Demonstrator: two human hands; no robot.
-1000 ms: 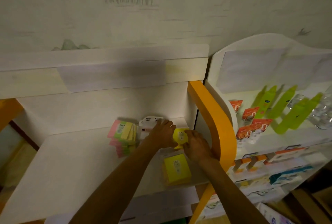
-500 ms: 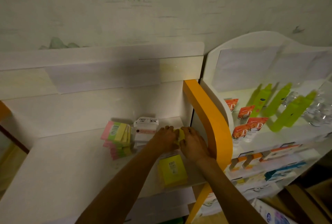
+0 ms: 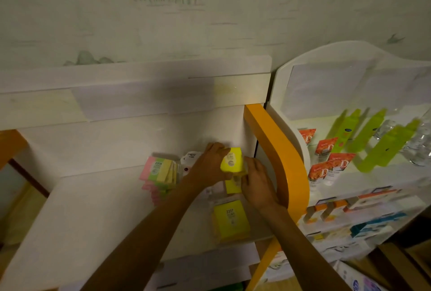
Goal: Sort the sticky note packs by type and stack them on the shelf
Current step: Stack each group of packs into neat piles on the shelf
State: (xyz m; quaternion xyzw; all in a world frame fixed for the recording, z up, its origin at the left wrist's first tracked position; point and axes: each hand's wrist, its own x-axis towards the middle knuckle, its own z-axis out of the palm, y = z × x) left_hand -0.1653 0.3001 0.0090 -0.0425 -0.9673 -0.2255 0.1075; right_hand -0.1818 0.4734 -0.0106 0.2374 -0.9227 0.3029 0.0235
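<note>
left hand grips small yellow pack by its left edge, pack raised & tilted, label face toward cam, long axis approx vertical. sits just above yellow stack at shelf back-right corner. right hand – fingers curled on stack's right side, steadying; nearer of the two. next prob: lower pack straight down onto stack – edges need squaring.

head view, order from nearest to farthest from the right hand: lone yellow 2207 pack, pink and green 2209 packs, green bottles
1. Lone yellow 2207 pack, just below the right hand, at the shelf's front.
2. Pink and green 2209 packs, left, beyond the left hand.
3. Green bottles, on the neighbouring rack, far right.
</note>
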